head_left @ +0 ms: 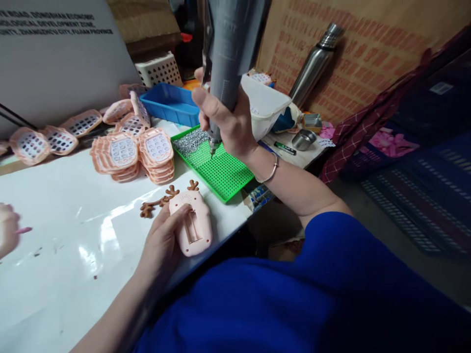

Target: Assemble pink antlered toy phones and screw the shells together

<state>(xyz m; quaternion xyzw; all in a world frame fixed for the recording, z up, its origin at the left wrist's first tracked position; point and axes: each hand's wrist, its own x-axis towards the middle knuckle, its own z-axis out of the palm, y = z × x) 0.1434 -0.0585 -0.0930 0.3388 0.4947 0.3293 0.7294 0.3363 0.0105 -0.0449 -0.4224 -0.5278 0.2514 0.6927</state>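
My left hand (165, 235) grips a pale pink plastic toy casing (200, 215), its back turned up. The casing has brown antlers on top, an uncovered battery slot and small screw holes near its edges. Wrapped round a grey electric screwdriver (230, 54) is my right hand (231, 117). The tool points down, its bit over a green perforated tray (224, 176). Many small silver screws (191, 142) lie heaped at the tray's far left end. Loose brown antler pieces (149, 208) rest on the table left of the casing.
Stacked pink casing halves with keypads (123, 149) stand on the white table (55, 196). Behind are a blue bin (169, 105), a white tub (268, 100) and a steel bottle (316, 61). A metal cup (304, 139) sits right. Another person's hand (7, 230) shows at far left.
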